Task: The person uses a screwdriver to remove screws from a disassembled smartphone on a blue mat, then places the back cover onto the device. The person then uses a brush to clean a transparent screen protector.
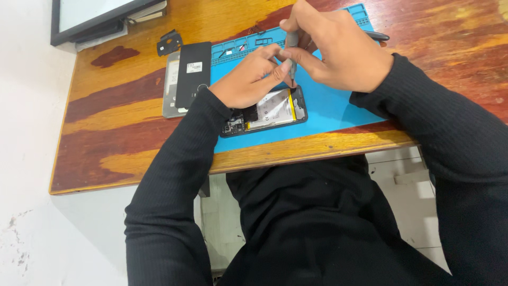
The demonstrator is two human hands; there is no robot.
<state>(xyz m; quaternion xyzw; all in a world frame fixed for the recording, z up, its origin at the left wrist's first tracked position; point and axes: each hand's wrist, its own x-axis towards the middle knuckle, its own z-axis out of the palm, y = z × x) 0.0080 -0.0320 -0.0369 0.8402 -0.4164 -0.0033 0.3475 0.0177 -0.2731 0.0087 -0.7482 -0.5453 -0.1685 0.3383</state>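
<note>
1. Both hands meet over the opened phone (267, 112) at centre frame. The left hand (248, 79) lies across the phone's upper edge with fingers curled, and its fingertips pinch the lower shaft of the screwdriver (291, 50).
2. The right hand (338, 53) arches above, fingers closed round the screwdriver's top, holding it nearly upright with the tip at the phone's right end.
3. The phone lies back-off near the front edge of the blue mat (328, 106), battery exposed.
4. Risk, as I judge it: the tip could slip off and gouge the battery just beside it, since the left hand hides part of the work.
5. Farther, at upper left, a black back cover (191, 74) rests on a grey panel (170, 90), with a small black bracket (169, 42) beyond.
6. A monitor (95, 16) sits at the wooden table's (116, 132) far corner.
</note>
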